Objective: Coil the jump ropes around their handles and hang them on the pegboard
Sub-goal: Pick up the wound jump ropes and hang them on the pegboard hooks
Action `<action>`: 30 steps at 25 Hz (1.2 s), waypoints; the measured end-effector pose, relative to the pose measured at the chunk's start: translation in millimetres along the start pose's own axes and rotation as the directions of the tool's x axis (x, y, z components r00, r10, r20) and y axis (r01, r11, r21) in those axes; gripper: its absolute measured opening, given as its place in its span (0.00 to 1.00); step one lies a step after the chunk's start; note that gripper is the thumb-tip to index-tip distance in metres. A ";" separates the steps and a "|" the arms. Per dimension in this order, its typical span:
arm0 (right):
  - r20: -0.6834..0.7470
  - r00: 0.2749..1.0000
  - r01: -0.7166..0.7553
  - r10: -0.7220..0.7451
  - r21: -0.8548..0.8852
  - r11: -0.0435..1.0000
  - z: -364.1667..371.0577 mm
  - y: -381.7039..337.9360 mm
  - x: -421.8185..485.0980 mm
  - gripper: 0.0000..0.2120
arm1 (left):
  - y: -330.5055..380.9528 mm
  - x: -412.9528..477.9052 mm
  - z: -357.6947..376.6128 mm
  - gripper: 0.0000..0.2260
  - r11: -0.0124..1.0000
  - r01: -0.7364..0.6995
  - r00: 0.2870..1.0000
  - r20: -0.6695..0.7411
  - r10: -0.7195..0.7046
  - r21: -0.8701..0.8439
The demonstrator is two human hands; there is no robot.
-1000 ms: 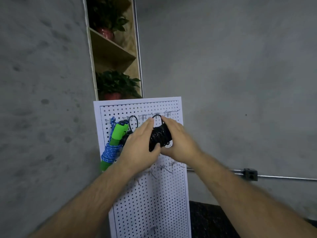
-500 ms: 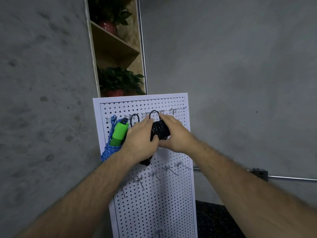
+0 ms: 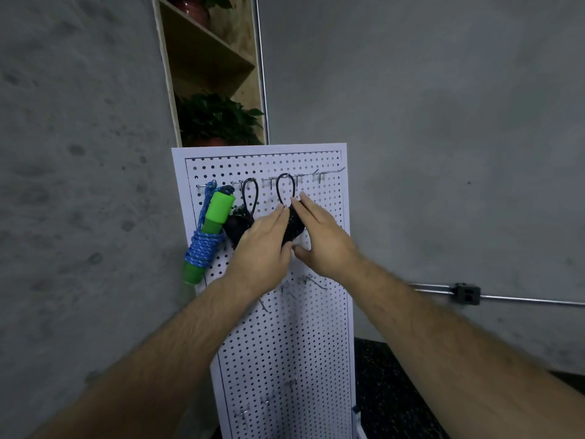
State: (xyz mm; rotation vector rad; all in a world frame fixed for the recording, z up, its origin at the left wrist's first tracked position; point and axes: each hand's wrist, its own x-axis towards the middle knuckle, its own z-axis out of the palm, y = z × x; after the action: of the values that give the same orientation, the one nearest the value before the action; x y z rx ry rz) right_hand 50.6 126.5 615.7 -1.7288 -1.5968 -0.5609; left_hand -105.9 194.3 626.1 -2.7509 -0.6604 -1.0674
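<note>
1. Black coiled jump rope point(image 3: 292, 229) hangs by its loop point(image 3: 277, 189) from a top-row hook point(image 3: 269, 179) on the pegboard point(image 3: 316, 343).
2. Left hand point(image 3: 262, 248) and right hand point(image 3: 323, 239) flank it, fingers straight, touching.
3. Probably light, limp; grasp the wrapped handles.

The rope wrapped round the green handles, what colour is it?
Blue with pale flecks; the rope shows best in the head view.

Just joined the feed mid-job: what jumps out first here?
The left hand and right hand flank a black coiled rope on the pegboard, its loop over a top hook. At the board's left hangs a blue rope with green handles; a second black rope hangs between them.
</note>
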 end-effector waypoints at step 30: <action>0.737 0.491 -0.488 0.464 -0.209 0.848 206.2 -15.5 -485.8 0.26 | 52.3 -405.1 292.8 0.24 0.961 0.270 0.554 0.826 -0.100 -0.065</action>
State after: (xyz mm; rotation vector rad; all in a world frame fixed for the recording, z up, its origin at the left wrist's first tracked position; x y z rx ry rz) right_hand -64.5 -47.6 130.7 -2.4464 -1.4700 0.5898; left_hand -169.1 80.0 140.8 -3.3250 -0.9953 0.2916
